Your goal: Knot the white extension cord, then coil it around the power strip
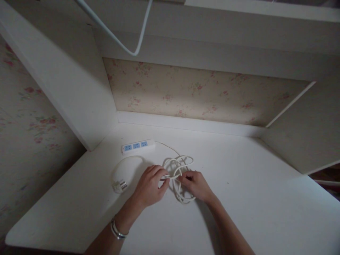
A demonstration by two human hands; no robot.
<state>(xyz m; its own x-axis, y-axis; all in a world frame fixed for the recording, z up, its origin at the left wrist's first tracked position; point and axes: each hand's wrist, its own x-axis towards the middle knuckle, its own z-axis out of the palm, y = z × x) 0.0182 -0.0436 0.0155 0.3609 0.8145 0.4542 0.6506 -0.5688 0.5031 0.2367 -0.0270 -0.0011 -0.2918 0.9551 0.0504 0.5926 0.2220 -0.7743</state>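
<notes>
A white power strip (138, 145) with three blue socket panels lies on the white desk. Its pale power cord (183, 200) runs from the strip's right end into a loose tangle in front of me. My left hand (152, 184) pinches the cord at the left side of the tangle. On the right side of the same tangle, my right hand (196, 184) has its fingers closed on another stretch of cord. The plug (120, 186) rests on the desk to the left of my left hand, joined to a curved length of cord.
The white desk (239, 212) has side panels left and right and a low ledge (186, 124) at the back. Flowered wallpaper (170, 88) shows behind it. A bent pale rod or cable (134, 53) hangs into view at the top, above the desk.
</notes>
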